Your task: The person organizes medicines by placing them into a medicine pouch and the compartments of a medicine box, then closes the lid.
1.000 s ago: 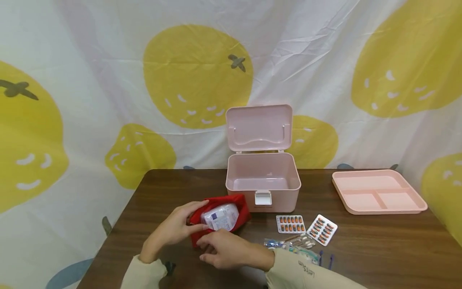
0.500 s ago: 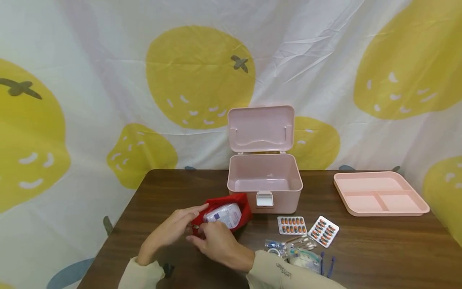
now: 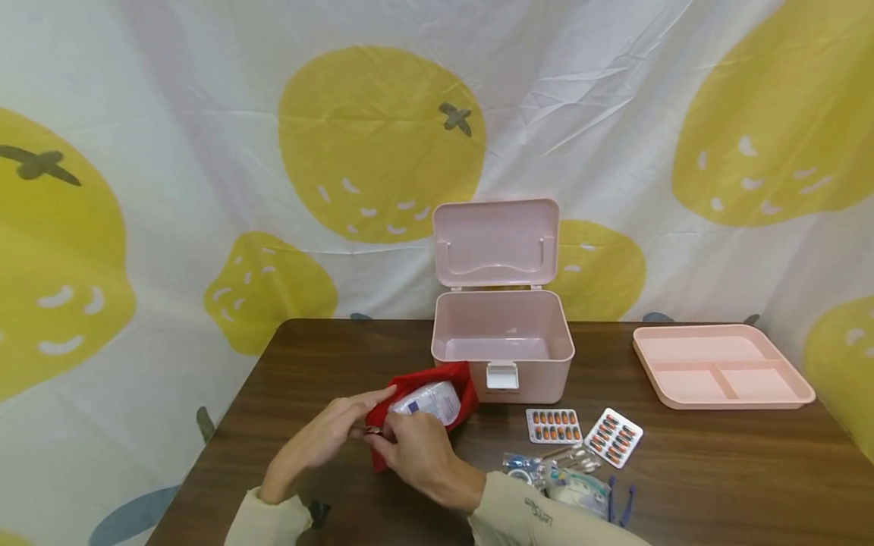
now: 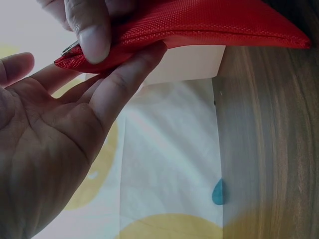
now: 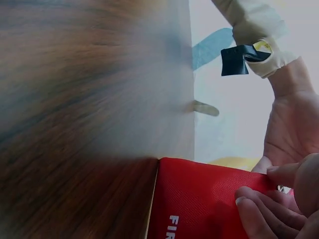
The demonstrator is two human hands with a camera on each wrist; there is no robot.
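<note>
A red fabric pouch [image 3: 466,396] stands unzipped on the table, a clear-wrapped white packet [image 3: 440,402] inside its mouth. My right hand [image 3: 425,459] pinches the pouch's near left edge by the metal zipper pull [image 3: 373,430]; its thumb shows in the left wrist view on the red cloth [image 4: 199,27]. The fingers of my left hand [image 3: 319,434] lie fairly straight against the pouch's left end, the thumb apart from it in the left wrist view. Part of white lettering shows on the pouch's front [image 5: 192,199] in the right wrist view.
Behind the pouch is a pink box [image 3: 532,379], lid raised. Two capsule blister packs [image 3: 553,426], cotton swabs [image 3: 576,457], a clear bag [image 3: 579,489] and purple-blue sticks [image 3: 627,504] lie to the right. A pink divided tray [image 3: 724,398] sits at the far right.
My right hand has moved up from below the pouch onto its near left edge and now pinches it there. The left hand stays at the pouch's left end.
</note>
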